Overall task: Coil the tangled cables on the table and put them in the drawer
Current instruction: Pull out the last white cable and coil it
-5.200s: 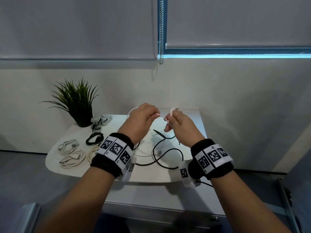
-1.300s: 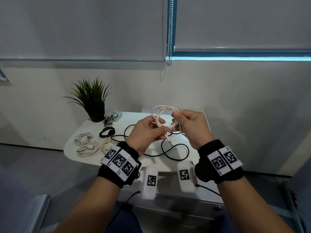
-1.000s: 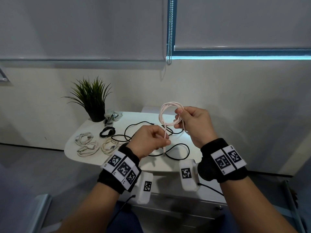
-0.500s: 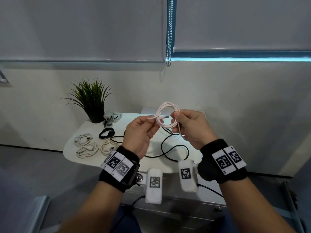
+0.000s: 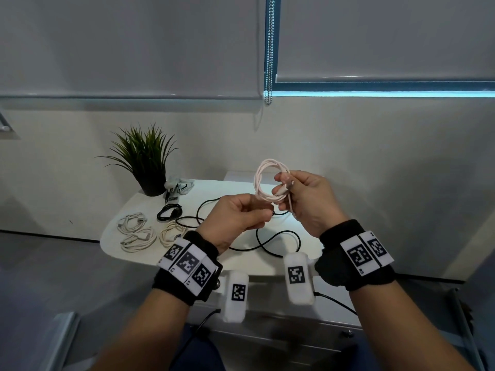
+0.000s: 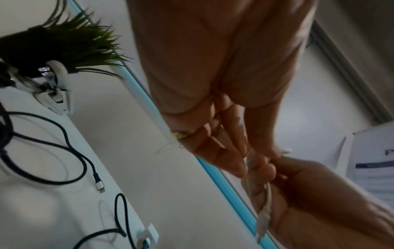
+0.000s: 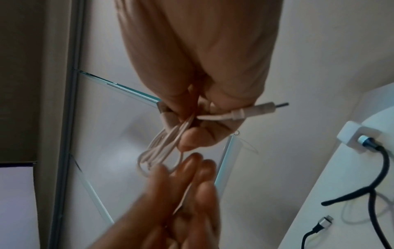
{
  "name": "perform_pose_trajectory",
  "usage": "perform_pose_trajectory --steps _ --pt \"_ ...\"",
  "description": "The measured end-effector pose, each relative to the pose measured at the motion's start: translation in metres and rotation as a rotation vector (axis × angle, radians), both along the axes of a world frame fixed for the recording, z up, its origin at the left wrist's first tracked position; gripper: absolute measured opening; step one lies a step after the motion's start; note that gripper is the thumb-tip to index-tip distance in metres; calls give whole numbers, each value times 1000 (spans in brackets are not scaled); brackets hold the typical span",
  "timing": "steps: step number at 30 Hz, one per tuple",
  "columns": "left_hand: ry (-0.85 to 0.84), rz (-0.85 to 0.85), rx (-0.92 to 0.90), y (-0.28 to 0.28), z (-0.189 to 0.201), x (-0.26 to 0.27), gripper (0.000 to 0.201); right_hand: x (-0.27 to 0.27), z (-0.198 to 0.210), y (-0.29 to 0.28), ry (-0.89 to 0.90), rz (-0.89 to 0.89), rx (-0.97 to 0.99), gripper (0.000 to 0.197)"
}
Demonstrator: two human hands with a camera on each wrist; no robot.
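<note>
My right hand (image 5: 284,189) pinches a pale white cable (image 5: 263,180), wound into a small coil and held upright above the table. One plug (image 7: 259,107) sticks out past the right thumb. My left hand (image 5: 263,214) sits just below the coil with its fingers curled, pinching the cable's loose tail (image 7: 185,193). In the left wrist view the left fingertips (image 6: 241,168) meet the right hand at the strands. A long black cable (image 5: 270,238) lies loose on the white table (image 5: 241,259).
Three pale coiled cables (image 5: 139,238) and a small black coil (image 5: 169,211) lie at the table's left. A potted plant (image 5: 146,162) and a small white gadget (image 5: 178,186) stand behind them. A white charger block (image 7: 351,134) holds the black cable. A grey drawer unit (image 5: 334,334) is below the table.
My left hand has dropped from the coil's middle to just below it, taking the cable's tail down with it. The right hand keeps holding the coil at about the same height.
</note>
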State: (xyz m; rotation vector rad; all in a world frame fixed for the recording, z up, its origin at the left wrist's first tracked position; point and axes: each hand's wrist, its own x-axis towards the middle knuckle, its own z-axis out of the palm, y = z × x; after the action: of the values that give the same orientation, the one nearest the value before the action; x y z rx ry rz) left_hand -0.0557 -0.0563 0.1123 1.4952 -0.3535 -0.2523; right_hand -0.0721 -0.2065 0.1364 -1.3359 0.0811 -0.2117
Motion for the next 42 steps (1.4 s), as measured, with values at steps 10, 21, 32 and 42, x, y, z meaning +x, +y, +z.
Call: perform_pose_trajectory --steps 10,21,32,42 --pt "48 116 -167 -7 0 2 9 0 -2 3 -20 48 -41 15" --pt "-274 239 86 -1 5 10 21 -2 -7 10 23 106 -162 15" --pt "-455 428 362 16 1 19 25 -5 -20 -11 147 252 -401 14" --pt "-473 514 456 19 -10 28 27 -5 -15 -11 80 247 -166 14"
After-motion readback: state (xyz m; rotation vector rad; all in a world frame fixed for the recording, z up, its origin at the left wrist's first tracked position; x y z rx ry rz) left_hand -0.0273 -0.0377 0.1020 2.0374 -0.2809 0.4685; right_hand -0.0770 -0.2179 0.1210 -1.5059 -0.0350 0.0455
